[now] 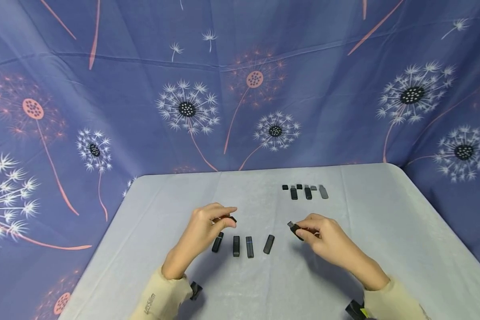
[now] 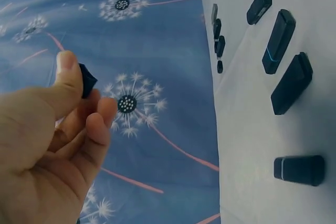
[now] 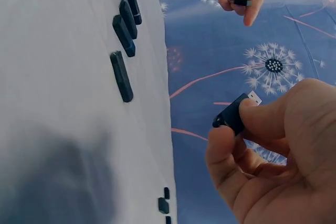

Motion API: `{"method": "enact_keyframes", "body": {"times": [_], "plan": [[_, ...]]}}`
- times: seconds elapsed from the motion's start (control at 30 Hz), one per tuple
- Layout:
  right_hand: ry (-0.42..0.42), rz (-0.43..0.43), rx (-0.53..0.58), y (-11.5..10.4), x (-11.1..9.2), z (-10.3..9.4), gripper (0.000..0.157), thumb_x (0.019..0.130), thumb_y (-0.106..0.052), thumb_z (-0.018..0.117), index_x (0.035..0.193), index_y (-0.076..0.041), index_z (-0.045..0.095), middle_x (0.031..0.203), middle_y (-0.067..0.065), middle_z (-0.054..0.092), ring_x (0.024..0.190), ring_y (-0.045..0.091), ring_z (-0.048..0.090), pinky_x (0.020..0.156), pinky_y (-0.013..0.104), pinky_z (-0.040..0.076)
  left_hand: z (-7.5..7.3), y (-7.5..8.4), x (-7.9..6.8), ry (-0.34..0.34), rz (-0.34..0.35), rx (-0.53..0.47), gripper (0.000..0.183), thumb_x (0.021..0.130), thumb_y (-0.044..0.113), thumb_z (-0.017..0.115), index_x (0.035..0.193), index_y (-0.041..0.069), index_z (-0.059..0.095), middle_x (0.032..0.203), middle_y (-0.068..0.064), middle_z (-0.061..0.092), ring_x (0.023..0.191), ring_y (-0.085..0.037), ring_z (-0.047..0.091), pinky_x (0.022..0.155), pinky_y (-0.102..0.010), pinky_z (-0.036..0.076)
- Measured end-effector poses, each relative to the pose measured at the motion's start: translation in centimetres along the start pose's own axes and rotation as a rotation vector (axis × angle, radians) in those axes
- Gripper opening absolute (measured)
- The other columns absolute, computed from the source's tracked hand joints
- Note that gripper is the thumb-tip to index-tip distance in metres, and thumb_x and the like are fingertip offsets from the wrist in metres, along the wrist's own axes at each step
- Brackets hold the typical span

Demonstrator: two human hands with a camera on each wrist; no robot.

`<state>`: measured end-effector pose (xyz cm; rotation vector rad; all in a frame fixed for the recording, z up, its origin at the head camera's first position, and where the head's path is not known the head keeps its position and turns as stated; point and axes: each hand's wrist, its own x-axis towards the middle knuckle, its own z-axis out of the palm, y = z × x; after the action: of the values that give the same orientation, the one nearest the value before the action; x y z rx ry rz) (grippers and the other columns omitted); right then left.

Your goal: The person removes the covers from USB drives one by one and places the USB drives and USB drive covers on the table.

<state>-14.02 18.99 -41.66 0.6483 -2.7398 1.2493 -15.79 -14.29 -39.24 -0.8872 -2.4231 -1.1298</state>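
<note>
Above the table, my left hand [image 1: 202, 229] pinches a small black cap [image 2: 88, 81] between thumb and fingers. To its right, my right hand [image 1: 326, 235] holds a black USB flash drive [image 3: 231, 115] by its body, the bare metal plug [image 3: 254, 98] pointing up and away from the palm. The two hands are well apart. Below and between them, a row of several capped black USB flash drives [image 1: 236, 246] lies on the table; the leftmost drive [image 1: 218, 242] is closest to my left hand, the rightmost drive [image 1: 269, 244] lies tilted.
Toward the back right of the pale-covered table [image 1: 240, 284] lie two uncapped black drives [image 1: 294, 193], a grey drive [image 1: 323, 192] and small separate caps [image 1: 285, 187]. A blue dandelion-print cloth [image 1: 240, 111] hangs behind the table's far edge.
</note>
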Motion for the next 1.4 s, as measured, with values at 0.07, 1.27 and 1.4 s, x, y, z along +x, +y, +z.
{"method": "enact_keyframes", "body": {"times": [0.07, 1.27, 1.4], "plan": [[-0.007, -0.01, -0.015, -0.1, 0.5, -0.5, 0.014, 0.095, -0.006, 0.073, 0.106, -0.009, 0.08, 0.09, -0.006, 0.068, 0.071, 0.001, 0.057, 0.061, 0.023, 0.052, 0.1, 0.1, 0.4, 0.012, -0.051, -0.001, 0.022, 0.082, 0.018, 0.084, 0.101, 0.008, 0.081, 0.087, 0.001, 0.078, 0.071, -0.004, 0.068, 0.062, -0.019, 0.056], [-0.186, 0.12, -0.156, 1.5, 13.2, -6.7, 0.022, 0.097, -0.016, 0.072, 0.113, 0.0, 0.077, 0.088, 0.009, 0.078, 0.069, 0.014, 0.068, 0.063, 0.033, 0.056, 2.4, -0.9, 9.2, -0.22, -0.146, 0.131, 0.005, 0.096, 0.01, 0.073, 0.094, 0.009, 0.077, 0.088, -0.002, 0.078, 0.081, -0.013, 0.074, 0.07, -0.023, 0.059], [-0.212, 0.185, -0.161, 1.6, 14.8, -6.5, 0.026, 0.099, -0.018, 0.071, 0.117, 0.001, 0.075, 0.093, 0.011, 0.078, 0.072, 0.015, 0.07, 0.069, 0.036, 0.059, 2.7, -1.4, 10.3, -0.273, -0.157, 0.164, 0.006, 0.096, 0.01, 0.072, 0.091, 0.01, 0.076, 0.087, -0.001, 0.076, 0.079, -0.013, 0.072, 0.067, -0.023, 0.056]]}}
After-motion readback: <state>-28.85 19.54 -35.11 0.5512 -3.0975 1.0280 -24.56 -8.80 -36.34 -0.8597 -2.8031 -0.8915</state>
